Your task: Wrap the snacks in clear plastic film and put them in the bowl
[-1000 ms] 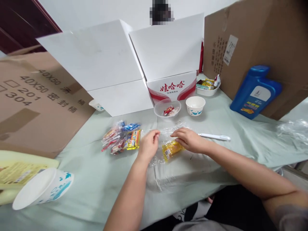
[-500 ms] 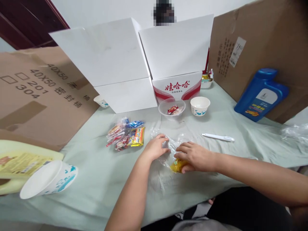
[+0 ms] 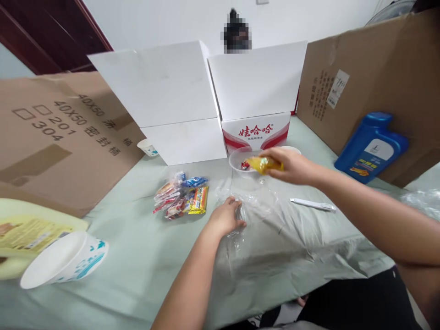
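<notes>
My right hand (image 3: 290, 166) is closed on a yellow-wrapped snack packet (image 3: 258, 165) and holds it over the right side of a translucent plastic bowl (image 3: 236, 171). Inside that bowl lies a red-wrapped snack (image 3: 244, 165), partly covered by the yellow packet. On the table, the fingers of my left hand (image 3: 227, 217) are curled around crumpled clear plastic film (image 3: 256, 201), which spreads to the right. Left of this hand is a pile of small wrapped snacks (image 3: 175, 195), with a yellow packet (image 3: 199, 200) at its right edge.
White boxes (image 3: 178, 87) stand at the back, with a person's head above them. A white paper bowl (image 3: 294, 150) is mostly behind my right hand. On the right are a white utility knife (image 3: 312, 204) and a blue bottle (image 3: 373, 149). A tilted paper bowl (image 3: 87, 259) lies at left.
My right hand has lifted the yellow packet off the plastic film and moved it forward, over the translucent bowl. My left hand stays at the film.
</notes>
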Action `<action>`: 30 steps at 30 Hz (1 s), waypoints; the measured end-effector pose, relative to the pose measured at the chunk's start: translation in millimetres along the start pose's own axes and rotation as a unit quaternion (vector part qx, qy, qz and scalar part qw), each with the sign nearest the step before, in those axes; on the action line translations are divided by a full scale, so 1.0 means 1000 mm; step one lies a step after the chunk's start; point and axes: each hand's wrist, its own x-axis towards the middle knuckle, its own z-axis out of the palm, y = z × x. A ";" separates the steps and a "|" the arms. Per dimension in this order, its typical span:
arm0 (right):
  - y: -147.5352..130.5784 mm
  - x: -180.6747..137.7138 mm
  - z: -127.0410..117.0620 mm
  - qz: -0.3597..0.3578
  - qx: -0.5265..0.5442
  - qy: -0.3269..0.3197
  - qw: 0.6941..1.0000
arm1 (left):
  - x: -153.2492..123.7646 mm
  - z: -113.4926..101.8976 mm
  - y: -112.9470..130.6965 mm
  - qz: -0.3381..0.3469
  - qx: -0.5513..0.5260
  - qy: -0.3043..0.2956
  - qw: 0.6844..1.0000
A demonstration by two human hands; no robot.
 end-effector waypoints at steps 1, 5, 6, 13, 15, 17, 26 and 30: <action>0.009 0.020 0.006 0.016 -0.045 0.025 0.999 | -0.001 0.000 0.001 0.002 0.002 0.002 1.000; 0.036 0.084 0.043 0.026 -0.213 -0.021 0.976 | -0.002 0.000 0.001 0.011 -0.001 0.010 1.000; 0.039 0.094 0.052 -0.007 -0.236 -0.053 0.970 | -0.002 0.001 0.001 0.011 -0.002 0.011 1.000; 0.043 0.122 0.092 -0.097 -0.300 -0.240 0.918 | 0.002 0.002 -0.003 0.009 0.008 0.000 1.000; 0.046 0.125 0.090 -0.088 -0.298 -0.237 0.921 | 0.003 0.003 -0.004 0.016 0.011 -0.003 1.000; 0.047 0.124 0.083 -0.087 -0.287 -0.230 0.926 | 0.003 0.004 -0.005 0.019 0.011 -0.001 1.000; -0.020 0.046 0.064 -0.092 0.092 -0.274 0.953 | 0.002 0.005 -0.003 0.025 0.020 0.014 0.999; -0.030 -0.011 0.065 -0.093 -0.019 -0.482 0.871 | -0.005 -0.002 -0.005 0.010 0.021 0.005 1.000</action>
